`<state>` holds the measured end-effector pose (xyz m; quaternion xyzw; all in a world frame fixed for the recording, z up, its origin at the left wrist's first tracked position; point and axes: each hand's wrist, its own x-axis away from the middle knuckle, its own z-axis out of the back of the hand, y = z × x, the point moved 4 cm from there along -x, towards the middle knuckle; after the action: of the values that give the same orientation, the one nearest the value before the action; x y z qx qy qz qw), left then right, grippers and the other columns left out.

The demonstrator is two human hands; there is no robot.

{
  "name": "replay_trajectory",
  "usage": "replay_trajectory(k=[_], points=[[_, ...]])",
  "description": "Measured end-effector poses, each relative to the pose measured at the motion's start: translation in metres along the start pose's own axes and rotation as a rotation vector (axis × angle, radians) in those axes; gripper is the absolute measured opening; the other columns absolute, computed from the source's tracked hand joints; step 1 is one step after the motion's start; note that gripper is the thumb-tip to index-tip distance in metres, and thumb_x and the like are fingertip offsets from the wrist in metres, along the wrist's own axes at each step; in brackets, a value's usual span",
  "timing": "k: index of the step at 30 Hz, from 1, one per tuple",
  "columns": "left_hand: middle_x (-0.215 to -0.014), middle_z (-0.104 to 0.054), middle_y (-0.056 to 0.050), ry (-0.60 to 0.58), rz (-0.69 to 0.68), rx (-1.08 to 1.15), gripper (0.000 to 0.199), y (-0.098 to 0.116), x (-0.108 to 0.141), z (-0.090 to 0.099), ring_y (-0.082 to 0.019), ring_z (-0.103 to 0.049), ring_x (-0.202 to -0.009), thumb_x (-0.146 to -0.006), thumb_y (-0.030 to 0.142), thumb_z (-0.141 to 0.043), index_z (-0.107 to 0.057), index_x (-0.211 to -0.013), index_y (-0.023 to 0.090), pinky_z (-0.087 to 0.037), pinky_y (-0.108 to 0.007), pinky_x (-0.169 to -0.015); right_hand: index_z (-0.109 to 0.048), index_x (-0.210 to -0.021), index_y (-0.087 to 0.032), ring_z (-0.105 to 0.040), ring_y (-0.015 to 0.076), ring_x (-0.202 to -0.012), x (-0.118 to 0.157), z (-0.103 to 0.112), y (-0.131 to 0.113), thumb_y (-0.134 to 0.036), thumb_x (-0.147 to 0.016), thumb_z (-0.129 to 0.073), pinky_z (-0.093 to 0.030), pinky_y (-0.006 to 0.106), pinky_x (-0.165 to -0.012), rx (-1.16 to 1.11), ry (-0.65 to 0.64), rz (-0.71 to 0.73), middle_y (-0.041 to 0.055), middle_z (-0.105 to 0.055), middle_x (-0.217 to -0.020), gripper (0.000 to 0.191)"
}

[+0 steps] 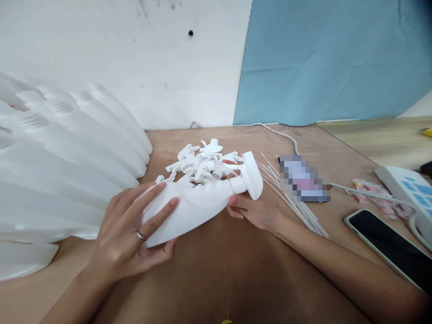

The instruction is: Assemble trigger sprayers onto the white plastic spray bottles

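A white plastic bottle (192, 207) lies tilted on its side above the table, its neck pointing right. My left hand (131, 229), with a ring on one finger, is wrapped round the bottle's base end. A white spray head (252, 175) sits on the bottle's neck. My right hand (249, 209) is at the collar below the spray head, its fingers bent round it and partly hidden. Behind the bottle lies a pile of loose white spray heads (202, 164).
Many white bottles (77, 148) stand at the left. Thin white tubes (300, 207) lie right of my right hand, near a blurred phone (302, 180). Further right are a dark phone (388, 243), pink wrapped pieces (378, 195), a white device (411, 189) and a cable (280, 134).
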<state>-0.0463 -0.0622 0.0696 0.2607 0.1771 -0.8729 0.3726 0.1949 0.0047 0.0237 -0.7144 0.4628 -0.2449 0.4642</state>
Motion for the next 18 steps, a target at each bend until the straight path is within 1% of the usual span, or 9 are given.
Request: replay_trajectory(k=[2, 4, 8, 10, 12, 13, 15, 16, 18], points=[[-0.146, -0.048, -0.015, -0.023, 0.017, -0.008, 0.085, -0.001, 0.000, -0.002, -0.039, -0.053, -0.129, -0.075, 0.029, -0.077, -0.036, -0.150, 0.036, -0.050, -0.059, -0.100, -0.063, -0.112, -0.029, -0.035, 0.0097, -0.058, 0.000, 0.000, 0.001, -0.030, -0.070, -0.086, -0.029, 0.021, -0.043, -0.015, 0.002, 0.001, -0.0036, -0.052, -0.076, 0.048], [-0.147, -0.047, -0.014, -0.022, 0.033, 0.004, 0.083, 0.000, 0.000, -0.002, -0.039, -0.053, -0.130, -0.076, 0.029, -0.076, -0.036, -0.149, 0.036, -0.049, -0.058, -0.100, -0.064, -0.111, -0.028, -0.034, 0.0092, -0.057, 0.000, 0.000, -0.001, -0.029, -0.071, -0.086, -0.027, 0.021, -0.044, -0.017, 0.005, 0.011, -0.0040, -0.051, -0.073, 0.046], [-0.143, -0.051, -0.016, 0.018, 0.021, -0.022, 0.081, 0.004, -0.001, -0.001, -0.041, -0.055, -0.127, -0.075, 0.030, -0.078, -0.040, -0.147, 0.031, -0.049, -0.059, -0.099, -0.063, -0.110, -0.027, -0.035, 0.0083, -0.055, 0.003, -0.001, -0.005, -0.028, -0.074, -0.084, -0.029, 0.020, -0.044, -0.050, 0.010, -0.014, -0.0048, -0.051, -0.070, 0.042], [-0.141, -0.052, -0.018, 0.049, 0.006, -0.091, 0.082, 0.006, -0.001, 0.000, -0.043, -0.055, -0.126, -0.074, 0.032, -0.080, -0.042, -0.146, 0.029, -0.049, -0.059, -0.098, -0.061, -0.109, -0.028, -0.039, 0.0084, -0.055, 0.005, -0.004, -0.005, -0.027, -0.078, -0.082, -0.034, 0.019, -0.043, -0.090, 0.026, -0.046, -0.0055, -0.051, -0.071, 0.038], [-0.140, -0.052, -0.019, 0.080, -0.006, -0.185, 0.080, 0.009, 0.000, 0.001, -0.044, -0.054, -0.126, -0.073, 0.031, -0.083, -0.045, -0.144, 0.029, -0.049, -0.060, -0.096, -0.058, -0.107, -0.028, -0.048, 0.0105, -0.056, 0.009, -0.011, -0.002, -0.034, -0.085, -0.076, -0.042, 0.020, -0.043, -0.124, 0.002, -0.082, -0.0051, -0.053, -0.071, 0.030], [-0.139, -0.052, -0.018, 0.101, -0.023, -0.230, 0.078, 0.012, 0.000, 0.002, -0.044, -0.054, -0.126, -0.073, 0.030, -0.083, -0.048, -0.142, 0.030, -0.049, -0.060, -0.095, -0.058, -0.108, -0.028, -0.054, 0.0124, -0.059, 0.011, -0.015, 0.001, -0.039, -0.087, -0.073, -0.046, 0.022, -0.043, -0.132, -0.024, -0.097, -0.0040, -0.056, -0.072, 0.029], [-0.135, -0.056, -0.013, 0.138, -0.048, -0.262, 0.070, 0.019, 0.000, 0.002, -0.042, -0.054, -0.126, -0.074, 0.030, -0.084, -0.053, -0.137, 0.035, -0.049, -0.058, -0.095, -0.057, -0.114, -0.027, -0.063, 0.0163, -0.065, 0.016, -0.024, 0.005, -0.046, -0.088, -0.071, -0.053, 0.026, -0.046, -0.126, -0.091, -0.117, -0.0005, -0.063, -0.079, 0.035], [-0.132, -0.059, -0.010, 0.150, -0.036, -0.237, 0.066, 0.021, 0.000, 0.003, -0.039, -0.055, -0.126, -0.075, 0.032, -0.083, -0.055, -0.134, 0.037, -0.049, -0.056, -0.096, -0.056, -0.118, -0.027, -0.065, 0.0173, -0.066, 0.019, -0.027, 0.006, -0.047, -0.087, -0.071, -0.056, 0.028, -0.048, -0.114, -0.122, -0.117, 0.0014, -0.066, -0.083, 0.041], [-0.127, -0.062, -0.006, 0.151, 0.040, -0.123, 0.058, 0.019, -0.002, 0.002, -0.035, -0.057, -0.123, -0.077, 0.037, -0.081, -0.057, -0.129, 0.040, -0.050, -0.053, -0.097, -0.057, -0.126, -0.024, -0.068, 0.0183, -0.069, 0.022, -0.028, 0.006, -0.045, -0.085, -0.073, -0.057, 0.029, -0.052, -0.075, -0.162, -0.117, 0.0049, -0.069, -0.090, 0.049]])
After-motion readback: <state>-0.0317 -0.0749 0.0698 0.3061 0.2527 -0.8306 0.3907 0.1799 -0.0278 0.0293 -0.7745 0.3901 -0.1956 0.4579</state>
